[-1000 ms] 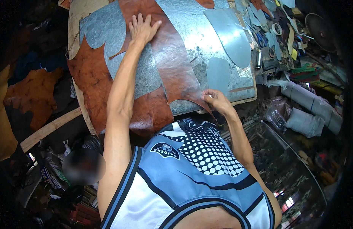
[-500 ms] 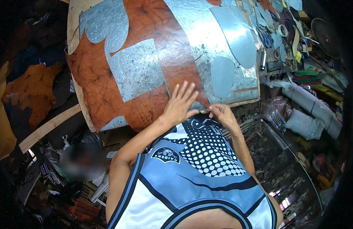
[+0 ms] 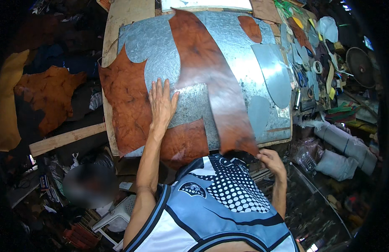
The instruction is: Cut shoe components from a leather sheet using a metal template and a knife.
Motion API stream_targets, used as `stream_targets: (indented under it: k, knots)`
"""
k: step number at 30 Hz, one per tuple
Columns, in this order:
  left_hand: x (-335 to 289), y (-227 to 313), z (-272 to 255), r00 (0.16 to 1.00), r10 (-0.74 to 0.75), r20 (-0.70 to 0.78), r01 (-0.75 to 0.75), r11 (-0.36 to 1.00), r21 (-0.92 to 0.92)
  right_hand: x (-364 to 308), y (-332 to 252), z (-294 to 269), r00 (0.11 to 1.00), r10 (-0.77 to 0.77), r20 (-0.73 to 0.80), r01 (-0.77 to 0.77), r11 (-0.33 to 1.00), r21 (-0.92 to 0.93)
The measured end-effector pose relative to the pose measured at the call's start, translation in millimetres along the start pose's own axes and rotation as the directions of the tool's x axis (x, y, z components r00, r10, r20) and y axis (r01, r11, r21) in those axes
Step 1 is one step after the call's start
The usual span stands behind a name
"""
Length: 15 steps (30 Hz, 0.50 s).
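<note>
A large mottled brown leather hide lies over a grey metal sheet on a workbench. My left hand rests flat with fingers spread, partly on the hide and partly on the bare metal. A long strip of the same leather runs from the far side down to the near edge, and my right hand pinches its near end just past the bench edge. The strip looks blurred with motion.
Grey metal pattern pieces lie on the sheet's right side. Tools, tape rolls and scraps crowd the bench's right end. Another brown hide and a yellow one lie at left. A wooden plank leans below the bench. Rolled grey material sits at right.
My left hand went from the near edge back up onto the hide and metal. My right hand has drawn the leather strip toward me, past the bench edge.
</note>
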State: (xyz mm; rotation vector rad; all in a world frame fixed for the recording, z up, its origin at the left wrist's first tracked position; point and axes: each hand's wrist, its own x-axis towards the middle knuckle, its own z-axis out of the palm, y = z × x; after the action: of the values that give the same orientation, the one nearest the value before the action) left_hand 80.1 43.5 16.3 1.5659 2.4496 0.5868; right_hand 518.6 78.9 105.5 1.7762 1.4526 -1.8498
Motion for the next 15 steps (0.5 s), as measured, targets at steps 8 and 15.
stream_targets:
  k: [8, 15]
  knots:
    - [50, -5, 10, 0.992, 0.127, -0.020, -0.127, 0.991, -0.032, -39, 77, -51, 0.928, 0.156, -0.339, -0.247, 0.938, -0.245]
    - [203, 2, 57, 0.866, 0.493, 0.079, -0.496, 0.868, 0.012, -15, 86, -9, 0.851, -0.008, -0.525, -0.048, 0.994, -0.093]
